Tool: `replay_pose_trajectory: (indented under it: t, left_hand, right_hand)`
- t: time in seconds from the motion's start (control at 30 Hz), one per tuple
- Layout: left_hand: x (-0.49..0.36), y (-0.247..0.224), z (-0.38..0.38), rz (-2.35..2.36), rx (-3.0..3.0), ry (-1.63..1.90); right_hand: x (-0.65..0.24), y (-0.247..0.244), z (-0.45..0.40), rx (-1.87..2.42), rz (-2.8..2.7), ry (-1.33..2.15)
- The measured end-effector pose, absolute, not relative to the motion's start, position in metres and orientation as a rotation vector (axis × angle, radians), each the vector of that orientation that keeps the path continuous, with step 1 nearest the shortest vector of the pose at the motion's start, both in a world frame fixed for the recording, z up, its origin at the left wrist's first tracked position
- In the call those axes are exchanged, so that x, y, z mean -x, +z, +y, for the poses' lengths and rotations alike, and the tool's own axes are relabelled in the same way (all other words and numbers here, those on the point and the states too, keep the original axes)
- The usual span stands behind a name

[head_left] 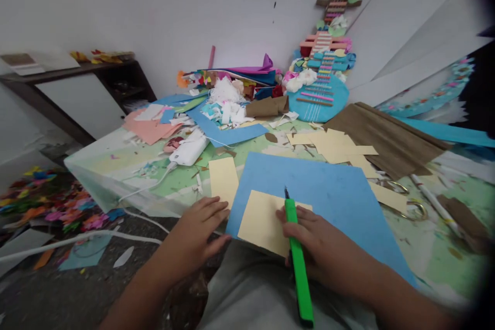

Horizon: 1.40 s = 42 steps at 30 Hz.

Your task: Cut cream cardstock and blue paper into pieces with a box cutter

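A large blue sheet (328,191) lies at the front of the table, with a cream paper piece (259,221) on its left front part. My right hand (309,237) is closed round a green cutter (299,273), its dark tip pointing away from me over the blue sheet. The fingers of that hand rest on the cream piece. To the left, my left hand (201,227) has its fingers apart and holds nothing; it is beside the blue sheet's left edge. Just beyond its fingertips lies a cream strip (224,180).
Scissors (417,210) and cream scraps (332,145) lie at the right, near brown paper (386,134). A white power bank (189,148) with a cable sits left of centre. Behind stands a blue guitar-shaped craft (320,98). Coloured scraps (69,206) cover the floor at left.
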<state>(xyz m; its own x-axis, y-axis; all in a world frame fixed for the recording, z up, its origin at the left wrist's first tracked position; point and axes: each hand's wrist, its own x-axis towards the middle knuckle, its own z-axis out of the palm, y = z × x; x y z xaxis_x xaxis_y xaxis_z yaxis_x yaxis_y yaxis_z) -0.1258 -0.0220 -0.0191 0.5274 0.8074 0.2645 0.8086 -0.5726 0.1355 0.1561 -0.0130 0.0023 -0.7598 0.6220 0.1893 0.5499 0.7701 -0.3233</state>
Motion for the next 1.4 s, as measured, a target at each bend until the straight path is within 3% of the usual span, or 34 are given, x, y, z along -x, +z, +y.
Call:
replay_pose_trajectory:
  t: [0.2,0.53,0.83,0.97,1.2,1.27,1.4]
  left_hand:
    - [0.106,-0.017,-0.007,-1.106,2.676,-0.571]
    - [0.096,-0.023,0.001,-1.041,2.594,-0.538]
    - [0.093,0.016,0.033,-1.625,2.339,-0.214]
    - [0.086,0.028,0.053,-1.929,2.361,-0.734]
    - [0.06,0.039,0.075,-2.302,2.07,-2.517]
    - [0.049,0.043,0.079,-2.378,1.942,-2.675]
    - [0.032,0.043,0.093,-2.414,1.9,-2.663]
  right_hand:
    - [-0.181,0.011,-0.024,0.979,-2.7,0.129]
    - [-0.212,0.01,-0.033,0.999,-2.631,-0.022]
    - [-0.181,0.009,-0.027,0.804,-2.811,-0.218]
    - [-0.175,0.014,-0.028,0.857,-2.628,-0.043]
    - [-0.183,0.013,-0.032,1.194,-1.729,0.574]
    - [-0.182,0.02,-0.032,1.109,-1.542,0.516]
    - [-0.198,0.046,-0.02,1.087,-1.427,0.216]
